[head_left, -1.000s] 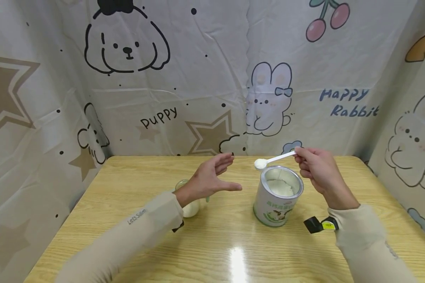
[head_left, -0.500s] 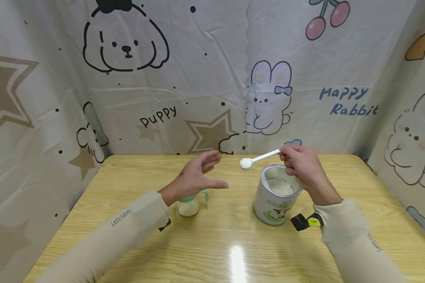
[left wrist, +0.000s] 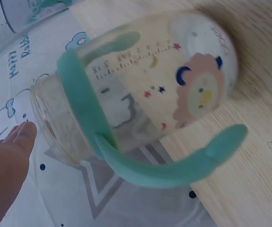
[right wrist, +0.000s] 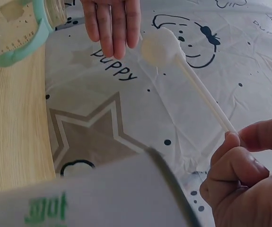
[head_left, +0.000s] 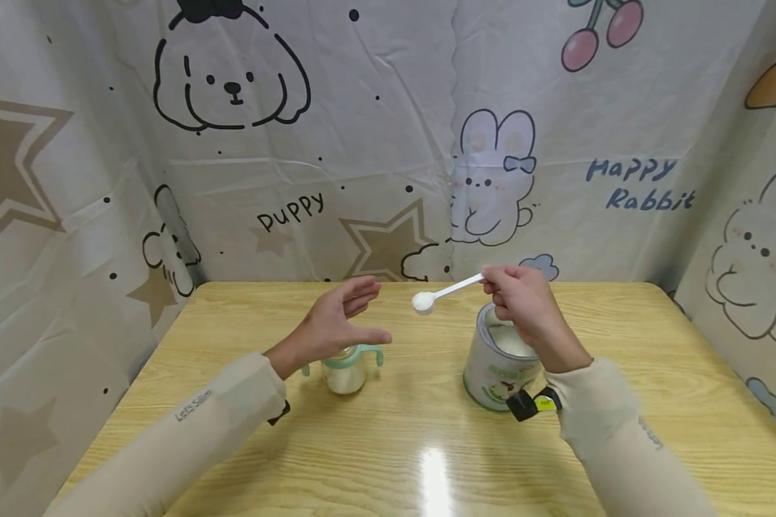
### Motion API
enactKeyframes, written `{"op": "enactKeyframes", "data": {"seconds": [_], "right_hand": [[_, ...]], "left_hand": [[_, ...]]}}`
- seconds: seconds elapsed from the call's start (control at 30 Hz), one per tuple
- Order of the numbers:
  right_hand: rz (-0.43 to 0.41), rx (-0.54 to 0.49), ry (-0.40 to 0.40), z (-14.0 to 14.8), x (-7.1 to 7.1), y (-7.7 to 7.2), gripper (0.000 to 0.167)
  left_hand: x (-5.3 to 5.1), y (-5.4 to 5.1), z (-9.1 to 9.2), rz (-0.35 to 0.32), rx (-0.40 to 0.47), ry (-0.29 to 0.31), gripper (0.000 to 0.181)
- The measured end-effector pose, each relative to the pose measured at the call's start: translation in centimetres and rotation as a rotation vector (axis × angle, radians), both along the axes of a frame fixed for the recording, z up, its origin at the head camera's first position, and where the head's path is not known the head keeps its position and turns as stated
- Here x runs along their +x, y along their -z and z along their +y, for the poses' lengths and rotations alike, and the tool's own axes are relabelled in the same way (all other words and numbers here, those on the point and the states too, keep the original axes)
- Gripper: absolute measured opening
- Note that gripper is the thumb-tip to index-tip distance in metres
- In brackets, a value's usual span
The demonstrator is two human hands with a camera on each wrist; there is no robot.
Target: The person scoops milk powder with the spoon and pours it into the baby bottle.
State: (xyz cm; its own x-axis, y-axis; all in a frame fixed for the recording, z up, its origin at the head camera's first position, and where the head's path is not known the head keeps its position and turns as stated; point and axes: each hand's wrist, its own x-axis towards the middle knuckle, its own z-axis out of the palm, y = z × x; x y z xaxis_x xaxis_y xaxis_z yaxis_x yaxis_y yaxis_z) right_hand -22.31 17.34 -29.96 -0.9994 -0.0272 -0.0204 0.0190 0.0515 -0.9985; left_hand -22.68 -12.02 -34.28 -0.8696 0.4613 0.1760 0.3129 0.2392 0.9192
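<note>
My right hand point(head_left: 520, 298) pinches the end of a white measuring scoop point(head_left: 453, 289) heaped with white powder. The scoop's bowl hangs in the air left of the milk powder can point(head_left: 501, 370), whose top is uncovered with powder inside; my right wrist partly covers the can. Over the baby bottle point(head_left: 347, 375) my left hand point(head_left: 333, 319) is held with fingers straight and thumb apart, holding nothing. The clear bottle has green handles point(left wrist: 173, 170) and no cap on its neck, as the left wrist view shows. In the right wrist view the scoop point(right wrist: 206, 97) is near my left fingers point(right wrist: 112, 28).
Everything stands on a light wooden table point(head_left: 388, 445). A printed cloth point(head_left: 388, 143) hangs behind the table and along both sides. A black wrist strap piece point(head_left: 524, 406) juts out beside the can.
My right hand has carried the loaded scoop leftward, away from above the can. My left hand has also shifted left, uncovering more of the bottle. Can and bottle stay in place.
</note>
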Motion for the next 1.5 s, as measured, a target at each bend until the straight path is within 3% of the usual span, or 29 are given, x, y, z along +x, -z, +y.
{"op": "enactKeyframes", "data": {"seconds": [0.3, 0.93, 1.3, 1.5], "right_hand": [[-0.022, -0.021, -0.006, -2.2, -0.5, 0.3, 0.024], [-0.028, -0.017, -0.035, -6.5, -0.9, 0.8, 0.026], [-0.019, -0.025, -0.050, -8.8, -1.0, 1.7, 0.027], [-0.015, -0.020, -0.043, -9.8, -0.9, 2.5, 0.026]], "left_hand": [[0.0, 0.1, -1.2, 0.052, -0.058, -0.017, 0.089], [0.4, 0.6, -4.3, 0.082, -0.129, -0.070, 0.084], [0.8, 1.6, -5.7, 0.071, -0.137, -0.092, 0.087], [1.0, 2.3, -6.0, 0.014, -0.134, -0.093, 0.088]]}}
